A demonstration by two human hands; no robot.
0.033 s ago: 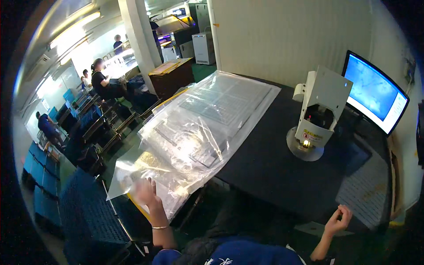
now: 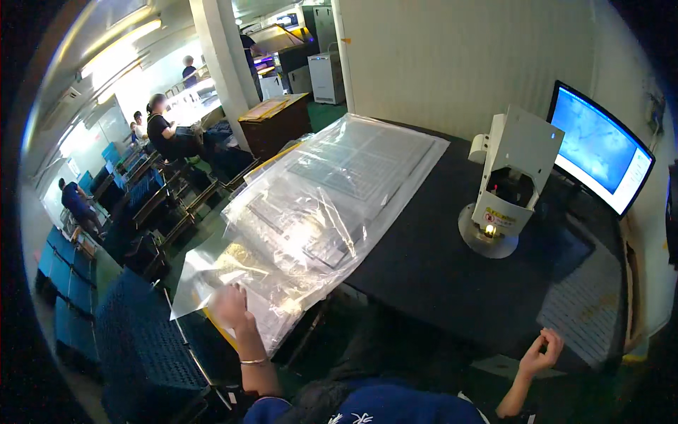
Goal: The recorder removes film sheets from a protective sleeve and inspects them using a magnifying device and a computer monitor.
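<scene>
1. My left hand [image 2: 231, 307], blurred, is at the near end of the clear plastic sheeting [image 2: 304, 219]; I cannot tell whether it grips.
2. The sheeting lies along the left side of the black desk [image 2: 424, 247].
3. My right hand [image 2: 542, 351], well apart from the left, curls near the desk's near edge; I cannot tell whether its fingertips meet.
4. On the right stand 1 white device [image 2: 519, 145] and 1 lit monitor [image 2: 600, 141].

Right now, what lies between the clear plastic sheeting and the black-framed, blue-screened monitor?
In the head view, black tabletop, then a white, boxy device on a round base, come between the plastic sheeting and the monitor.
</scene>
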